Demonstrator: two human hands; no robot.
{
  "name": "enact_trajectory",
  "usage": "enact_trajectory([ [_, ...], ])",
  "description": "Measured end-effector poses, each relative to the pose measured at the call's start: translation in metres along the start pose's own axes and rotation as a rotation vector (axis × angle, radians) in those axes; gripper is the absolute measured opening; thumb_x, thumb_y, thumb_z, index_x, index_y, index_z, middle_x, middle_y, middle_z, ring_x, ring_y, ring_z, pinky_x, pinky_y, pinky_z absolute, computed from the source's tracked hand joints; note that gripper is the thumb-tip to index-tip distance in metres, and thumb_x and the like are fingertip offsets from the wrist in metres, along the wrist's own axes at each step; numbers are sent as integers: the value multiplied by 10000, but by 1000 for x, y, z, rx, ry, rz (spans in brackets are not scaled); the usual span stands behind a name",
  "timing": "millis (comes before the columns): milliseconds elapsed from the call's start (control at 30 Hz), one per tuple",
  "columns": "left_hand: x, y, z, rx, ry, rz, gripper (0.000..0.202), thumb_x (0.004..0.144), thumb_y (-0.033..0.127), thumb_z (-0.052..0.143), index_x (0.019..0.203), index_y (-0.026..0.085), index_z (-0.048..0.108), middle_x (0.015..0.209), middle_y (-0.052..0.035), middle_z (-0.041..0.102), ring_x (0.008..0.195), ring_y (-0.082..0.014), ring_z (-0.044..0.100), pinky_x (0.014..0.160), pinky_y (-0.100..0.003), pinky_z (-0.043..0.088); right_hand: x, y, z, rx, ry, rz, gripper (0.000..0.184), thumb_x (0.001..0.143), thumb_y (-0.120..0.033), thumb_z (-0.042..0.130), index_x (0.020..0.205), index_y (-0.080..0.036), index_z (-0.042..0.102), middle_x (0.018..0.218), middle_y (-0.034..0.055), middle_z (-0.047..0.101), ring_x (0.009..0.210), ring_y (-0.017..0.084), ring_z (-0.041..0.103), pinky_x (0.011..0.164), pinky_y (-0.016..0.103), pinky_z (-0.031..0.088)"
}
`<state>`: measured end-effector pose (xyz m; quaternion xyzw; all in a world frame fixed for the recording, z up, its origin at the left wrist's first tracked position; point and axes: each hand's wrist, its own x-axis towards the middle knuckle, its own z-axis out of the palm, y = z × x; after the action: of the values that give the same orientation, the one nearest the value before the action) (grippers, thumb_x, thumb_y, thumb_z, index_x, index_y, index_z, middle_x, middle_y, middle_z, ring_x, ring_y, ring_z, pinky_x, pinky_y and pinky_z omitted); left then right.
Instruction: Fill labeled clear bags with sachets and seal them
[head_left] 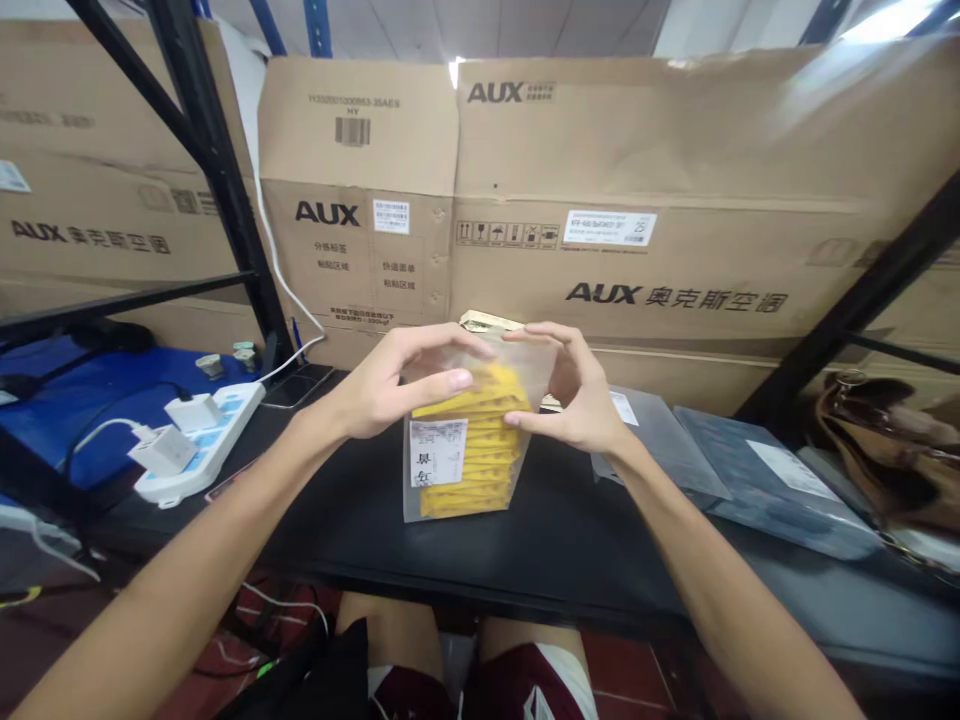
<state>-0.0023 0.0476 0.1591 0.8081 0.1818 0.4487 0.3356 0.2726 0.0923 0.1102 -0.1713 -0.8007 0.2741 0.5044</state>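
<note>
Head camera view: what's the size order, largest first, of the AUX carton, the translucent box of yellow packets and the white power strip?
1. AUX carton
2. Translucent box and white power strip: they look alike; camera nearness leaves them unranked.

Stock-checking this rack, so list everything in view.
translucent plastic box: 1, clear, centre of the black shelf
yellow sachets: many, yellow, inside the box
AUX cartons: several, tan, behind the shelf
power strip: 1, white and blue, left on the shelf
plug adapters: 2, white, in the strip
phone: 1, dark, behind the strip
flat plastic packages: 2, grey, right on the shelf
bag: 1, brown, far right
left hand: 1, around the box
right hand: 1, around the box
</note>
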Motion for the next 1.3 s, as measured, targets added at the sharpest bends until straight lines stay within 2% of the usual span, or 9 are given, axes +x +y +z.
enact_trajectory([
  [100, -1, -13, 3, -34, 18, 85, 354, 970, 403, 743, 1284, 247, 792, 1265, -112, 802, 1038, -320, 805, 942, -478, 623, -5, 1, 1, 44, -3, 66, 922, 745, -310, 996, 1534, -431, 535, 1418, 47, 735, 1284, 322, 717, 858, 424, 678],
  [367, 4, -18, 0, 193, 40, 144, 424, 917, 366, 768, 1333, 288, 773, 1305, -96, 799, 1184, -361, 749, 1068, -559, 552, -10, 8, -2, 40, -26, 14, 391, 895, -342, 878, 1272, -341, 777, 1417, 51, 742, 1314, 321, 689, 964, 467, 647],
  [533, 8, -15, -5, 45, -18, 131, 547, 801, 287, 766, 1348, 270, 776, 1419, -109, 757, 1353, -410, 670, 1167, -625, 498, -16, 9, 6, -23, 18, -63, 348, 977, -349, 780, 1322, -394, 774, 1422, 64, 662, 1363, 317, 622, 821, 393, 662],
  [633, 1, -22, -6, -40, 158, 155, 555, 764, 276, 770, 1319, 275, 778, 1403, -110, 763, 1238, -398, 739, 1069, -608, 588, -22, 11, 11, -43, 106, -43, 438, 947, -346, 814, 1374, -390, 729, 1399, 75, 644, 1255, 289, 671, 708, 333, 642],
  [800, -27, -49, 0, 149, 675, 295, 459, 827, 268, 781, 1285, 295, 760, 1250, -57, 803, 1047, -274, 781, 973, -467, 631, -29, 17, 14, 40, 175, -30, 492, 909, -279, 858, 1353, -372, 668, 1421, 62, 709, 1325, 290, 684, 640, 264, 601],
  [933, -40, -61, 14, 264, 714, 248, 270, 898, 343, 779, 1155, 265, 805, 1373, -78, 729, 1235, -295, 706, 983, -447, 614, -30, 17, 14, -25, 191, -78, 378, 923, -301, 832, 1285, -341, 728, 1478, 79, 645, 1257, 292, 706, 626, 302, 624],
  [1067, -33, -56, 30, 236, 640, 175, 234, 959, 401, 724, 1099, 242, 823, 1430, -95, 711, 1331, -331, 659, 1088, -509, 561, -29, 14, 16, -138, 275, -169, 285, 962, -331, 780, 1246, -352, 758, 1540, 76, 567, 1380, 321, 627, 903, 489, 684],
  [1167, -26, -50, 46, 240, 657, 170, 237, 967, 368, 727, 1153, 240, 799, 1273, -79, 779, 1214, -306, 715, 1038, -484, 579, -27, 10, 20, -155, 300, -238, 229, 997, -333, 745, 1225, -345, 759, 1543, 65, 589, 1465, 321, 575, 1214, 627, 506],
  [1300, -19, -48, 65, 231, 716, 255, 230, 958, 332, 740, 1167, 240, 713, 1141, -55, 796, 1086, -269, 755, 944, -439, 606, -26, -1, 27, -135, 327, -240, 207, 1032, -302, 705, 1237, -324, 731, 1457, 74, 687, 1404, 297, 633, 1206, 607, 504],
])
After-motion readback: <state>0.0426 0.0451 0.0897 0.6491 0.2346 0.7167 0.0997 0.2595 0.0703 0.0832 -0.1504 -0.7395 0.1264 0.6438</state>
